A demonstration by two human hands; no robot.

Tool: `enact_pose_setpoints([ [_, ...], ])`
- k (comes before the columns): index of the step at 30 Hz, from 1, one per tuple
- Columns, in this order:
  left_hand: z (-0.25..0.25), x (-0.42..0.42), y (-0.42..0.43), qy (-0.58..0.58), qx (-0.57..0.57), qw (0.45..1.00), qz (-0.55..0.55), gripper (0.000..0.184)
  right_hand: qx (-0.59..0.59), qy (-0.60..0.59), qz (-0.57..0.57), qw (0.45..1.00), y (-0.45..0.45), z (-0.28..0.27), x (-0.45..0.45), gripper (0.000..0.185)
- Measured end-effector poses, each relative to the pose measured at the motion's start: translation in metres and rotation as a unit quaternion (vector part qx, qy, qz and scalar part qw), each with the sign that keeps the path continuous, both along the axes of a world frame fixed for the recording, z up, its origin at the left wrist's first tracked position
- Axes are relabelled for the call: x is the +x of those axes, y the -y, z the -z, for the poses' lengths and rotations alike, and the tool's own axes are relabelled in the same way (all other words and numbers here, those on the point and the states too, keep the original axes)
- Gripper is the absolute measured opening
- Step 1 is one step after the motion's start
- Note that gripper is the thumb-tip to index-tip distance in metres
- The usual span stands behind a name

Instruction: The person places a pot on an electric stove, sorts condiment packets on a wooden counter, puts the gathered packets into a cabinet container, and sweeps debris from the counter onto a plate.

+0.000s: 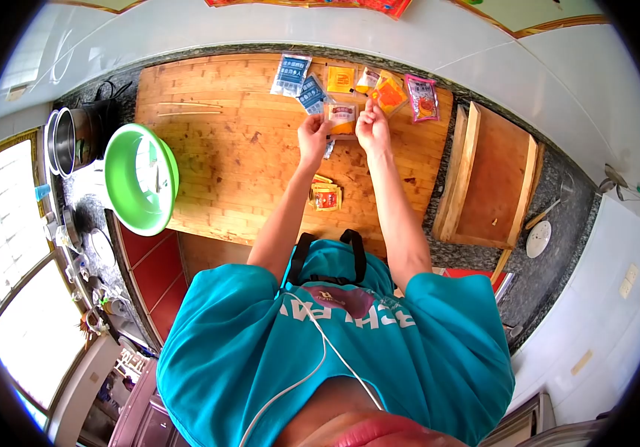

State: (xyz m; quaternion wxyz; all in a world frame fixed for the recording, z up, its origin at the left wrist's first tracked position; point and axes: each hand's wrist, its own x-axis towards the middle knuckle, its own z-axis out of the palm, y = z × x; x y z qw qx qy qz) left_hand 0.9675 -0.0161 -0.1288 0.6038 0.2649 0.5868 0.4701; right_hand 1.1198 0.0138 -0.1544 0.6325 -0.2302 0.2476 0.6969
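Observation:
Between my two hands, over the wooden board (223, 164), is a yellow and white packet (342, 118). My left hand (313, 140) is closed on its left edge. At its right edge, my right hand (371, 130) has its fingers closed, pinching the packet's side. Blue and white packets (291, 74) lie beyond my left hand. Behind the held packet are a yellow packet (341, 78), an orange packet (388, 95) and a pink packet (423, 98). Nearer my body, a small pile of yellow and red sachets (326, 197) rests on the board between my forearms.
A green basin (141, 179) stands at the board's left edge, with metal pots (74, 140) beyond it. Thin sticks (189, 109) lie at the upper left. A wooden tray (491, 179) is right of the board, beside a white round object (538, 239).

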Motion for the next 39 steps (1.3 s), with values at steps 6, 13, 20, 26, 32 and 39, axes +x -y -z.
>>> enact_pose_setpoints([
  [6, -0.007, 0.003, -0.002, 0.007, -0.021, 1.0, 0.007, 0.016, -0.043, -0.062, 0.054, 0.996, -0.02, 0.016, 0.013, 0.017],
  [13, -0.003, 0.003, 0.002, -0.017, 0.011, 0.999, 0.026, 0.014, -0.061, 0.024, 0.04, 0.997, -0.017, 0.009, 0.027, 0.013],
  [20, -0.007, 0.005, 0.041, 0.022, -0.059, 0.997, 0.055, 0.019, -0.016, 0.14, -0.091, 0.986, 0.084, -0.026, 0.023, 0.012],
  [26, -0.009, 0.012, 0.096, 0.062, -0.102, 0.99, 0.077, 0.023, -0.072, 0.387, -0.193, 0.899, 0.179, -0.047, 0.005, 0.018],
  [32, -0.007, 0.016, 0.121, 0.109, -0.105, 0.985, 0.087, 0.03, -0.051, 0.459, -0.213, 0.861, 0.214, -0.048, 0.003, 0.022],
  [39, 0.006, 0.014, 0.145, 0.047, -0.021, 0.991, 0.125, 0.021, -0.012, 0.525, -0.24, 0.817, 0.24, -0.049, 0.007, 0.024],
])
